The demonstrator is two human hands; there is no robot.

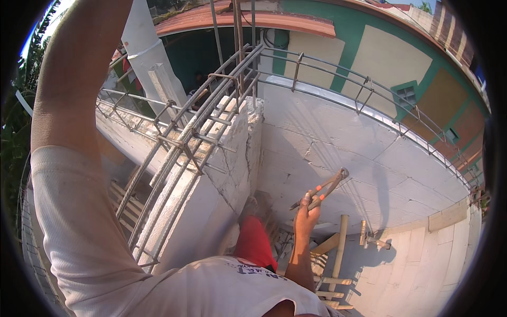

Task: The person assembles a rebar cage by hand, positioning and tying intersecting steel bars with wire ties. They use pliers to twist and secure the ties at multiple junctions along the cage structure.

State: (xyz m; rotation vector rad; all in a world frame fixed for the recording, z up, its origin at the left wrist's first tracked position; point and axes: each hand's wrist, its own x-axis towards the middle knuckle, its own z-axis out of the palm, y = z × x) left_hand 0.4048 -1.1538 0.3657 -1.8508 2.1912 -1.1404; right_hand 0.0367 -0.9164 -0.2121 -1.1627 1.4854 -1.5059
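My right hand [306,214] is closed round the handles of steel pincers [332,185], their jaws pointing up and away in front of the white block wall [338,142]. Orange bands mark the handles, and nothing is seen between the jaws. My left arm [68,90] reaches up past the top edge at the left, so that hand is out of view. Nearer the middle, a rebar cage [174,142] of ribbed bars and stirrups lies along the top of a rough block wall [227,174]. Upright bars [240,47] rise where two cages meet at the corner.
A second rebar cage [359,100] follows the far wall's top to the right. Below right are bamboo poles [338,253] and a pale floor [417,264]. A white pipe [153,53] stands at upper left. Behind is a green and cream building [391,53].
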